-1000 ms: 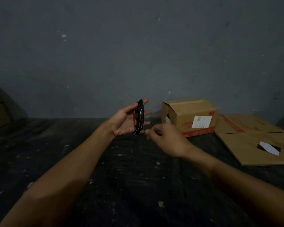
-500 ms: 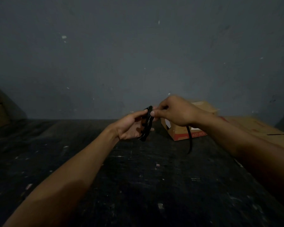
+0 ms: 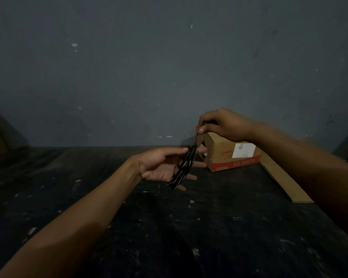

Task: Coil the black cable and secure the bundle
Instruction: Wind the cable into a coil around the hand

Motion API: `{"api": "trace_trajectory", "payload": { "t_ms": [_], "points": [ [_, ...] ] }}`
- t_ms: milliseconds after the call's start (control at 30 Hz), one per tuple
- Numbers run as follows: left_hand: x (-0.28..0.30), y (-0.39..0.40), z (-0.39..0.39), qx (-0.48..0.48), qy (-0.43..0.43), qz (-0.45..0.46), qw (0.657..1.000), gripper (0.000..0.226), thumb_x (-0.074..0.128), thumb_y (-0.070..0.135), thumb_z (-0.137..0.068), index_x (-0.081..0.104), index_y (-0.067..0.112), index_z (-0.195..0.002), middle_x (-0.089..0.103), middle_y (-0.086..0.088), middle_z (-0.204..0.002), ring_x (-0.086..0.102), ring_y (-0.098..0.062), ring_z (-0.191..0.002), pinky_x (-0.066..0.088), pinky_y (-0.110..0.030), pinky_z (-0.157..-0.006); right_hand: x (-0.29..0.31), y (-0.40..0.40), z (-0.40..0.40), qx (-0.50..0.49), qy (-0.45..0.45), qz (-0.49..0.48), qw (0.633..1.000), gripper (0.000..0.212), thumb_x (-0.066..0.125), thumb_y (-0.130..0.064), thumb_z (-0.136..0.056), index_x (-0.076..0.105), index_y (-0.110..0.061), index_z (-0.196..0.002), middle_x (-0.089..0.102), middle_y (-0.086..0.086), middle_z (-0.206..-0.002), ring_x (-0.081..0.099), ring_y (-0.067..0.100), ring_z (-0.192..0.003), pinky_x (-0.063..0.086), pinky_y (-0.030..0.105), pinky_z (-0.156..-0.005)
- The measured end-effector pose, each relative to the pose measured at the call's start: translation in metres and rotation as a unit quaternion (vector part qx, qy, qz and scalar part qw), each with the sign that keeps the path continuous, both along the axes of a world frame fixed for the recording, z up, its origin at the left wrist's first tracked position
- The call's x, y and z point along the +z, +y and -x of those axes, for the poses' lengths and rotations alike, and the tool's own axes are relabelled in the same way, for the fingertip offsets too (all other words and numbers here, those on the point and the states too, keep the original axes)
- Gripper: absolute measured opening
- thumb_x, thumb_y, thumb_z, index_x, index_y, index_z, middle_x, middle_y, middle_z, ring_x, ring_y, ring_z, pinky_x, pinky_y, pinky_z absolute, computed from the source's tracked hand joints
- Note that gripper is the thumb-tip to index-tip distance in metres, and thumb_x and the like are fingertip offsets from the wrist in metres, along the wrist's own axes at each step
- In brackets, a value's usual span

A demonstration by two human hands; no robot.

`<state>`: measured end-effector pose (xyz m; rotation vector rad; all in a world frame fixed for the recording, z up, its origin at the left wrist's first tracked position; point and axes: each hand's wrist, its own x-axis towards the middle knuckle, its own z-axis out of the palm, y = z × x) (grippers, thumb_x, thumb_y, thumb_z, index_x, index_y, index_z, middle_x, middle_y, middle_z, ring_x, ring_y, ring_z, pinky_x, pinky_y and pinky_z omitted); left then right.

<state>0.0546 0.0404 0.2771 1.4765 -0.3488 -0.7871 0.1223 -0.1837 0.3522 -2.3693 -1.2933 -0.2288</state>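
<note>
While the left hand (image 3: 159, 167) cradled the coiled black cable (image 3: 182, 169) under its thumb, fingers nearly straight, the right hand (image 3: 221, 125) pinched the cable's free end above it. Behind stood a brown cardboard box (image 3: 229, 157).

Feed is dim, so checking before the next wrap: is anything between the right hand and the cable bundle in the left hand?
Nothing visible. The right hand already pinches the cable's free end, which runs straight down to the cable bundle held in the left hand. The cardboard box sits behind them on the table.
</note>
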Motion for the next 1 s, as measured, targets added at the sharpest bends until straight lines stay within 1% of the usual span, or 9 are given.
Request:
{"api": "trace_trajectory", "payload": {
  "t_ms": [167,233,300,367,467,567,667,800,1000],
  "points": [
    [0.003,-0.004,0.005,-0.085,0.004,0.093,0.992,0.056,0.047,0.04,-0.095,0.033,0.031,-0.148,0.031,-0.013,-0.156,0.022,-0.045,-0.142,0.026,-0.066,-0.104,-0.03,-0.005,-0.012,-0.026,-0.138,-0.022,0.99,0.015,0.051,-0.022,-0.095,0.065,-0.018,-0.096,0.065,-0.001,-0.091,0.058,0.015,-0.083,0.045,0.035,-0.071],
    [0.007,-0.007,0.006,-0.106,-0.014,0.132,0.985,0.055,0.045,0.04,-0.096,0.032,0.03,-0.149,0.028,-0.015,-0.157,0.018,-0.047,-0.142,0.023,-0.068,-0.105,-0.046,-0.005,-0.016,-0.035,-0.14,-0.073,0.987,0.014,0.05,-0.017,-0.094,0.064,-0.019,-0.093,0.064,-0.005,-0.085,0.059,0.016,-0.078,0.043,0.033,-0.068],
    [0.014,-0.009,0.007,-0.115,-0.034,0.171,0.978,0.052,0.038,0.039,-0.098,0.03,0.029,-0.149,0.022,-0.016,-0.159,0.016,-0.05,-0.142,0.018,-0.071,-0.105,-0.067,-0.001,-0.015,-0.031,-0.032,-0.151,0.987,0.016,0.048,-0.011,-0.095,0.063,-0.016,-0.097,0.067,-0.006,-0.089,0.063,0.017,-0.083,0.047,0.036,-0.069],
    [0.021,-0.012,0.007,-0.106,-0.055,0.198,0.973,0.049,0.032,0.039,-0.099,0.033,0.029,-0.147,0.019,-0.016,-0.159,0.016,-0.05,-0.141,0.017,-0.072,-0.104,-0.089,0.008,-0.008,-0.004,0.127,-0.214,0.969,0.024,0.044,-0.004,-0.095,0.061,-0.006,-0.112,0.067,0.011,-0.11,0.063,0.025,-0.103,0.054,0.032,-0.081],
    [0.028,-0.013,0.005,-0.07,-0.075,0.226,0.969,0.049,0.027,0.041,-0.099,0.035,0.032,-0.146,0.02,-0.016,-0.158,0.018,-0.05,-0.14,0.02,-0.072,-0.102,-0.119,0.025,0.011,-0.003,0.162,-0.26,0.952,0.033,0.044,0.003,-0.093,0.059,-0.01,-0.12,0.06,0.006,-0.124,0.056,0.014,-0.117,0.048,0.012,-0.088],
    [0.032,-0.01,0.003,-0.021,-0.077,0.242,0.967,0.048,0.029,0.041,-0.098,0.04,0.033,-0.143,0.028,-0.017,-0.156,0.026,-0.051,-0.137,0.024,-0.071,-0.101,-0.138,0.046,0.031,-0.008,0.262,-0.299,0.918,0.031,0.04,-0.006,-0.098,0.059,-0.027,-0.112,0.064,-0.007,-0.098,0.062,0.01,-0.093,0.054,0.025,-0.082],
    [0.03,-0.005,0.002,0.033,-0.081,0.248,0.965,0.048,0.031,0.042,-0.096,0.042,0.034,-0.142,0.038,-0.017,-0.151,0.033,-0.05,-0.135,0.027,-0.071,-0.1,-0.141,0.064,0.052,0.011,0.351,-0.338,0.873,0.025,0.034,-0.012,-0.102,0.058,-0.014,-0.105,0.054,-0.001,-0.069,0.058,0.014,-0.065,0.052,0.033,-0.07],
    [0.023,0.004,0.0,0.102,-0.081,0.264,0.956,0.047,0.034,0.042,-0.096,0.042,0.035,-0.141,0.041,-0.016,-0.149,0.039,-0.051,-0.132,0.029,-0.071,-0.099,-0.14,0.076,0.072,0.019,0.403,-0.358,0.842,0.033,0.036,-0.022,-0.102,0.056,-0.014,-0.077,0.058,-0.003,-0.061,0.06,0.016,-0.06,0.047,0.035,-0.073],
    [0.01,0.005,-0.006,0.19,-0.087,0.288,0.935,0.045,0.035,0.041,-0.096,0.045,0.036,-0.139,0.043,-0.016,-0.148,0.04,-0.047,-0.133,0.029,-0.07,-0.104,-0.135,0.084,0.081,-0.028,0.451,-0.438,0.777,0.014,0.043,-0.018,-0.099,0.044,-0.022,-0.113,0.066,0.001,-0.067,0.069,0.02,-0.064,0.05,0.03,-0.06]
  ]
}}
